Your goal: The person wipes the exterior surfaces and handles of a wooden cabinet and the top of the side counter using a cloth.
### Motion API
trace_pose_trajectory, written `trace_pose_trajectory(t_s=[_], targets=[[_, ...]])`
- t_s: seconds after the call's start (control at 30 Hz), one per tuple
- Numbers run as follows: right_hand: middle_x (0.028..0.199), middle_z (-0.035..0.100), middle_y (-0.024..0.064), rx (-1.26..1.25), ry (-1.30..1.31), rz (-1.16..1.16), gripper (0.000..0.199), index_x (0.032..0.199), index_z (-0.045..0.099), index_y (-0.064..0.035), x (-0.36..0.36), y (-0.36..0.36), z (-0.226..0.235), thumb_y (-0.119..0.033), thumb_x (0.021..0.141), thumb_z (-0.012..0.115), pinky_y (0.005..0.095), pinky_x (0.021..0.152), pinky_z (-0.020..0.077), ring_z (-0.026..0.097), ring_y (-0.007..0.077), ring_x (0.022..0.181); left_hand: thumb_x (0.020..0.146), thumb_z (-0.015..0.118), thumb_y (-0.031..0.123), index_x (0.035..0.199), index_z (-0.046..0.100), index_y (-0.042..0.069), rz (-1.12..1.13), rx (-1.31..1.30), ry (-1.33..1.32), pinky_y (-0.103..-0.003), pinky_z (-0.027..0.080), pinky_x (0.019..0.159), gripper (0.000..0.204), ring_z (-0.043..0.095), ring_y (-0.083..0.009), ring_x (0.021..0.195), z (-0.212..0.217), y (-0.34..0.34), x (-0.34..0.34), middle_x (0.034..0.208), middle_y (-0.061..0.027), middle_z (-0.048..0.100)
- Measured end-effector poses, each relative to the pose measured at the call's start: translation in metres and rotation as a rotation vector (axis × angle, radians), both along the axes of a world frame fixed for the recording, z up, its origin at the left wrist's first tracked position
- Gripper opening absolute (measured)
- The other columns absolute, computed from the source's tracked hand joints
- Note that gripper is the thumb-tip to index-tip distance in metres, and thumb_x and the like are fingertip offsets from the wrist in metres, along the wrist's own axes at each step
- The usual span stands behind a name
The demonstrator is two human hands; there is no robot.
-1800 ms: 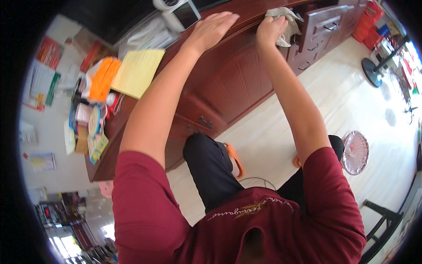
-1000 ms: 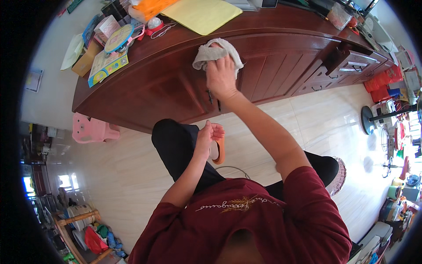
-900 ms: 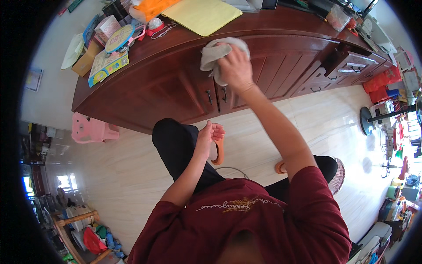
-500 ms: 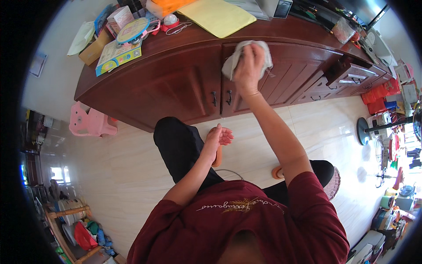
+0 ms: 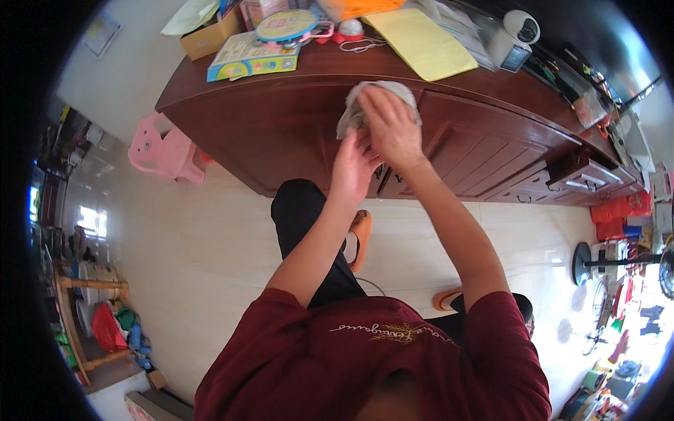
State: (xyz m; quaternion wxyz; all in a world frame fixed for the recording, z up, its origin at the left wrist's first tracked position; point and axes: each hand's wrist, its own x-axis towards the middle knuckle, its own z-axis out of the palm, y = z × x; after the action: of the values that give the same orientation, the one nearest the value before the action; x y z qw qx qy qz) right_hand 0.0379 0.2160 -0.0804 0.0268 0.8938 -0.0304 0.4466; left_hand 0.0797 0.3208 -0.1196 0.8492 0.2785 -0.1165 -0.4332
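Note:
My right hand (image 5: 397, 133) lies over a crumpled light-grey cloth (image 5: 349, 116), its fingers pressed onto it. The cloth is in front of the dark red-brown wooden cabinet (image 5: 281, 126), just under its top edge. From below, my left hand (image 5: 351, 172) meets the cloth's lower edge, fingers bent against it and close to the right hand's heel. Part of the left fingers is hidden where the hands overlap. Black door handles show partly behind my wrists.
On the cabinet top stand a toy tambourine (image 5: 286, 26), a colourful flat box (image 5: 246, 59), a yellow folder (image 5: 428, 49) and a white camera device (image 5: 512, 38). A drawer (image 5: 583, 172) sticks out at right. A pink stool (image 5: 165, 151) stands left, a fan base (image 5: 581, 263) right.
My left hand has risen from above the floor to the cloth. My right hand and the cloth have shifted left along the cabinet front, and the view has turned somewhat.

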Motion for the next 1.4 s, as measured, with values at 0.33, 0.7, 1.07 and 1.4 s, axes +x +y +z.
trace_pose_trajectory(t_s=[0.33,0.7,1.07,1.4], targets=[[0.126,0.049,0.0065,-0.194,0.174,0.127,0.051,0.119,0.054,-0.0051,-0.024,-0.045,0.015,-0.007,0.068,0.059,0.0364,0.092,0.0406,0.047,0.0235,0.114,0.093,0.043,0.040,0.114,0.047,0.004,-0.139,-0.065,0.064,-0.039,0.042,0.087,0.042,0.052,-0.0205,0.100,-0.001,-0.021,-0.011,0.111,-0.0084,0.054],[0.137,0.038,-0.0085,-0.384,0.238,0.353,0.054,0.131,0.045,-0.0181,0.108,0.061,0.037,-0.012,0.077,0.049,0.0239,0.066,0.0525,0.031,0.0099,0.128,0.093,0.038,0.033,0.117,0.051,0.011,0.321,-0.262,0.258,-0.038,0.039,0.094,0.035,0.049,-0.0205,0.113,0.022,0.041,0.054,0.123,-0.0027,0.053],[0.131,0.045,0.0058,-0.524,0.552,0.340,0.058,0.127,0.047,-0.0062,-0.018,-0.075,0.048,-0.018,0.072,0.062,0.0313,0.100,0.0353,0.040,0.0233,0.122,0.092,0.044,0.044,0.120,0.045,0.001,-0.062,-0.008,0.065,-0.036,0.044,0.086,0.051,0.055,-0.0234,0.101,0.001,-0.016,-0.021,0.120,-0.0124,0.050],[0.141,0.035,0.0012,-0.470,0.533,0.378,0.068,0.136,0.036,-0.0084,0.084,0.032,0.046,-0.012,0.070,0.054,0.0263,0.088,0.0451,0.031,0.0170,0.130,0.094,0.041,0.038,0.126,0.044,0.010,0.234,-0.113,0.024,-0.034,0.034,0.095,0.043,0.046,-0.0146,0.107,-0.011,0.026,0.030,0.121,-0.0016,0.050]])
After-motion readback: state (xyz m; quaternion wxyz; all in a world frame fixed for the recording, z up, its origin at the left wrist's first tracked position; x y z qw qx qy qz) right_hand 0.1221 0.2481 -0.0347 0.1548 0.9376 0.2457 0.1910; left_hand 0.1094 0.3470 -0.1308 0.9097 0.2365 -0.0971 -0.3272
